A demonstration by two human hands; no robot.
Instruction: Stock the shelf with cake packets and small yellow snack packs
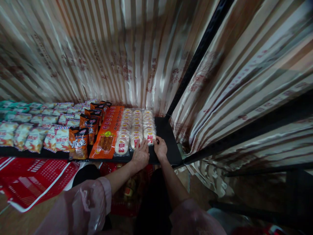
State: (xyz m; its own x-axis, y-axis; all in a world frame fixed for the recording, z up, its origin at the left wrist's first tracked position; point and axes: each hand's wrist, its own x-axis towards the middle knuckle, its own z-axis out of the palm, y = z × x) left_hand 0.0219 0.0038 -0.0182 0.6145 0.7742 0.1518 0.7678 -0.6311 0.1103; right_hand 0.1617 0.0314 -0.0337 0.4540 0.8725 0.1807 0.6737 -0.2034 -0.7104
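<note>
Three rows of clear packs of round white crackers [122,147], with red-and-white labels, stand at the right end of a black shelf [165,130]. My left hand [141,155] lies with fingers stretched forward over the front of the middle and right rows. At the right row, the front cracker pack [149,134] sits between my two hands. My right hand [160,149] has its fingers curled against that pack's right edge. Left of the crackers lies a flat orange packet [105,142] picturing brown sticks.
Orange-and-black snack bags [78,143] and several rows of white snack bags [36,138] fill the shelf's left side. Below is a red basket [36,176]. Bottles [129,189] lie low between my legs. A black post [195,58] rises at right before striped curtains [137,39].
</note>
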